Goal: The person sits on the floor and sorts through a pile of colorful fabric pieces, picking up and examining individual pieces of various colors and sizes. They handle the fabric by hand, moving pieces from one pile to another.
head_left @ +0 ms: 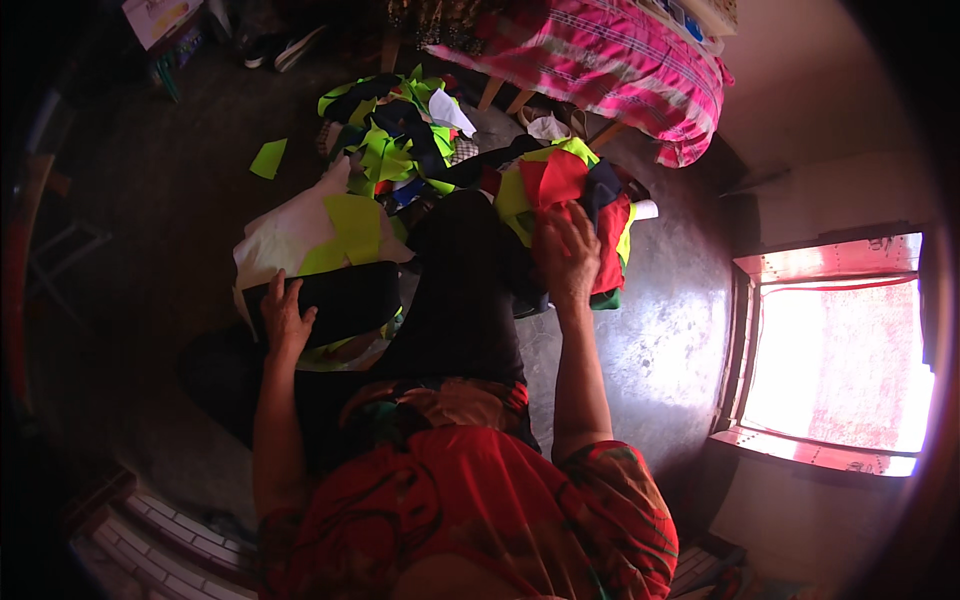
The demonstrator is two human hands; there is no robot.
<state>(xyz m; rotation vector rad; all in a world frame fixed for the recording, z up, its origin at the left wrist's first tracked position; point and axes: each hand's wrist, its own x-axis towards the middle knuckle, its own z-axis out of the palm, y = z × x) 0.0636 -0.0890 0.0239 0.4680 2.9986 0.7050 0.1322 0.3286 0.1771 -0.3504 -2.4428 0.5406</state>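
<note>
My left hand [287,318] rests with its fingers apart on the left edge of a folded black cloth [350,298]. Under that cloth lies a wide white sheet [285,232], with a yellow-green fabric piece [345,232] on it. On the right, my right hand [568,250] lies on a pile of red cloth [612,245], fingers extended and slightly parted. Around it are a brighter red scrap [553,178], yellow-green pieces and a dark blue scrap [602,184]. What lies beneath my right palm is hidden.
A heap of mixed fabric scraps [385,155] lies on the grey floor ahead. One yellow-green scrap [268,158] sits apart at the left. A table with a pink checked cloth [610,60] stands at the far right, shoes [298,48] at the far left. A bright window [840,355] is at the right.
</note>
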